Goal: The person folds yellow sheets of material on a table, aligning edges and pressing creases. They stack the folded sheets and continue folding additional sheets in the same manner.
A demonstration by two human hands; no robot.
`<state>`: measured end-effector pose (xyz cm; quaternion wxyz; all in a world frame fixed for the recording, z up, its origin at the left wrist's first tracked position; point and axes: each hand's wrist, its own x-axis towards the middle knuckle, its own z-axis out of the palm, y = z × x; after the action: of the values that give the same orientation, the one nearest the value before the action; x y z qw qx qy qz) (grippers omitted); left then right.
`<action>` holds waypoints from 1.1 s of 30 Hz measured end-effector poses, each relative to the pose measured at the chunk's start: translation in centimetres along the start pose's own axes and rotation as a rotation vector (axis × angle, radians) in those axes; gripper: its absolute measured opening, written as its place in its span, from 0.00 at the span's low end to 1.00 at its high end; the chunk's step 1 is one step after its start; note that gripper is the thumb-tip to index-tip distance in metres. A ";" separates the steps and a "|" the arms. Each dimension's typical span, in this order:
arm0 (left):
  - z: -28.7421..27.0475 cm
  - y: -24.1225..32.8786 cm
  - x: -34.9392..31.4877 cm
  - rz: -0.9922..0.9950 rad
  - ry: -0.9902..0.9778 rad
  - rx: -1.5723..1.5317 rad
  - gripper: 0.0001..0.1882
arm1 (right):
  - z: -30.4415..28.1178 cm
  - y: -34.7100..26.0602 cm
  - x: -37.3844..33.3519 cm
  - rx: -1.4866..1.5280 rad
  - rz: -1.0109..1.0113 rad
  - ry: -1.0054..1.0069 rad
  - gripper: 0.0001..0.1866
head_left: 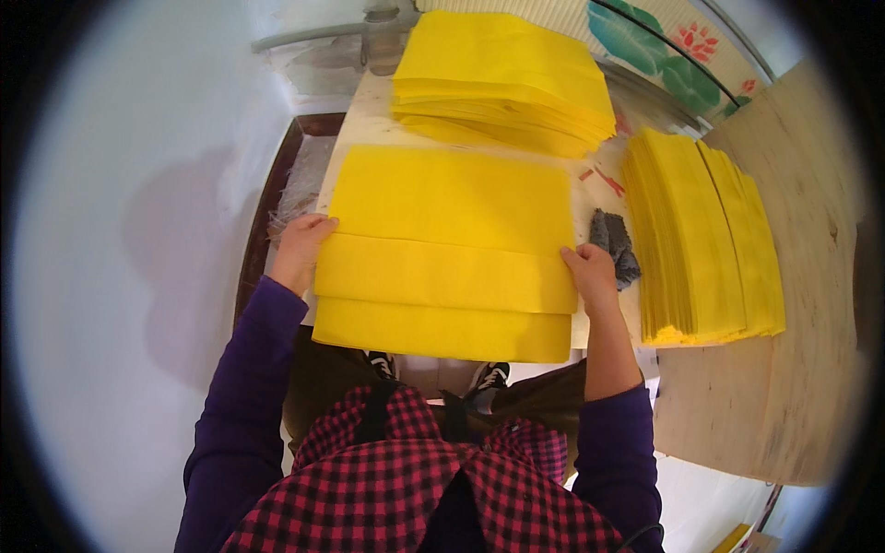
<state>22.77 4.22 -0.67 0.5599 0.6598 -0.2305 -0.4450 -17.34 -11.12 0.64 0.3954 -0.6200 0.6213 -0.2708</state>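
A yellow fabric sheet (pixel 452 198) lies before me on the table, with a folded band across its lower part and its near edge reaching past the table's front. My left hand (pixel 302 251) pinches its left edge at the fold line, thumb on top. At the right edge, level with the same fold, my right hand (pixel 592 273) grips the sheet between thumb and fingers. The fingers under the sheet are hidden on both sides. Just beyond my right hand rests a crumpled dark grey cloth (pixel 615 247).
A stack of flat yellow sheets (pixel 502 69) sits at the far side. To the right stands a thick pile of folded yellow pieces (pixel 701 240) beside a wooden board (pixel 811 175). Small red scraps (pixel 608 180) lie between them. A white wall (pixel 129 230) rises at left.
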 end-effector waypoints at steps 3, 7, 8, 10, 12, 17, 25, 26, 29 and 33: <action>0.1 0.1 -0.4 0.020 -0.017 0.004 0.08 | 0.1 -0.5 0.0 -0.086 0.012 0.028 0.14; 0.3 1.4 -0.5 -0.042 0.011 0.097 0.09 | -0.2 -1.1 0.2 0.061 0.125 -0.056 0.14; 0.3 1.8 -0.5 -0.055 0.003 0.123 0.09 | -0.4 -1.2 0.4 0.062 0.101 -0.076 0.13; 0.2 2.4 -0.2 -0.086 -0.020 0.175 0.10 | -0.8 -1.5 0.7 0.090 0.163 -0.106 0.13; 0.0 3.2 0.5 -0.088 -0.024 0.256 0.11 | -0.8 -1.8 1.2 0.088 0.131 -0.108 0.12; 0.3 4.8 3.3 -0.095 -0.077 0.299 0.09 | -0.9 -3.1 3.0 0.055 0.082 -0.120 0.10; 0.2 6.4 7.9 -0.078 -0.185 0.383 0.04 | -1.3 -4.6 6.8 0.099 0.214 -0.217 0.05; 0.1 6.5 8.1 -0.094 -0.210 0.376 0.04 | -1.4 -4.6 7.2 0.112 0.209 -0.233 0.05; -0.1 7.0 8.4 -0.121 -0.243 0.378 0.04 | -1.5 -4.7 7.7 0.147 0.213 -0.265 0.05; 0.2 6.8 7.6 -0.138 -0.175 0.405 0.05 | -1.6 -4.8 7.7 0.182 0.201 -0.277 0.05</action>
<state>27.75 -3.81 3.28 0.3621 0.7320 -0.3171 -0.4821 -15.38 -19.34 4.23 0.5565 -0.5478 0.5928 -0.1969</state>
